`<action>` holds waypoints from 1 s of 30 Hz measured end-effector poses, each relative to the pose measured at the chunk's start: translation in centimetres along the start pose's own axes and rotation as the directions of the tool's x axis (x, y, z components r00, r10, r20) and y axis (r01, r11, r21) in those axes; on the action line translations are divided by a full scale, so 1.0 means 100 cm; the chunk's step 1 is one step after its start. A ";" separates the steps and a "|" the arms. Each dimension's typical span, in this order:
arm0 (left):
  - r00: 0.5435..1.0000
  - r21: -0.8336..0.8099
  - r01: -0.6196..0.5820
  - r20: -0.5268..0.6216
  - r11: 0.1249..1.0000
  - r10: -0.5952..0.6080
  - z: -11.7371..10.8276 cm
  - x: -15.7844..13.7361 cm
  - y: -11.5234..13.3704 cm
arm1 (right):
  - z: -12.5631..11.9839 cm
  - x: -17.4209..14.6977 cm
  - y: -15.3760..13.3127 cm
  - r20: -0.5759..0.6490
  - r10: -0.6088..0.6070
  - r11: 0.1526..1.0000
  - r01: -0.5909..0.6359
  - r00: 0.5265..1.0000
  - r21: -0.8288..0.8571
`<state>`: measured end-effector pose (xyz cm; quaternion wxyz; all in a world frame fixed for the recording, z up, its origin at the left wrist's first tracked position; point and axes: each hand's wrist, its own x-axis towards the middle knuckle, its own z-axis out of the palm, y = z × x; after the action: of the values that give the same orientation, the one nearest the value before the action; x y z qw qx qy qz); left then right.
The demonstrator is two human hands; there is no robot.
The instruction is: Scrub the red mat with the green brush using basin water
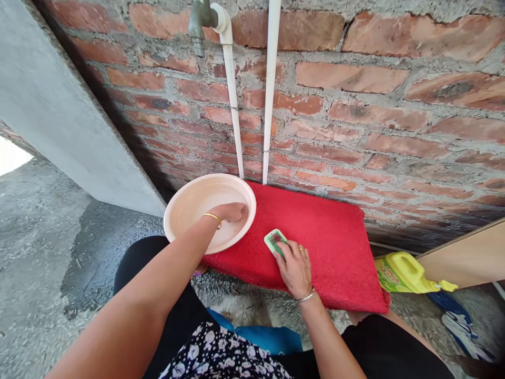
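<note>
My left hand [231, 211], a gold bangle at its wrist, is inside a pale pink basin [172, 221] holding cloudy liquid. Its fingers are curled together toward the basin's right side, and what they may hold is hidden. On the red cloth [327, 231] that covers a low bench, my right hand [295, 264] grips a small green-and-white scrub brush [272, 238]. The thumb and fingers lie over the brush's near end, and the brush rests on the cloth. The basin stands on the left end of the bench.
A brick wall [331, 110] rises behind the bench, with a tap [200, 26] and white pipes [270, 105]. A grey slab [74, 105] leans at left. A yellow detergent jug [406, 272] lies right, near shoes [460, 329]. The concrete floor [94, 252] is wet in places.
</note>
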<state>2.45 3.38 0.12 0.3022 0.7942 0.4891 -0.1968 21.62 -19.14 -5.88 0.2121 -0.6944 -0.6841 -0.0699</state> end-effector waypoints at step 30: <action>0.992 0.001 -0.034 -0.119 0.999 0.034 0.002 0.004 0.003 | -0.030 -0.021 0.143 -0.244 0.390 0.881 -0.437 0.888 -0.182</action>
<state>2.86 3.41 -0.16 0.2763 0.8126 0.4926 -0.1437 36.12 -21.85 -6.82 0.2074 -0.8340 -0.4816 -0.1714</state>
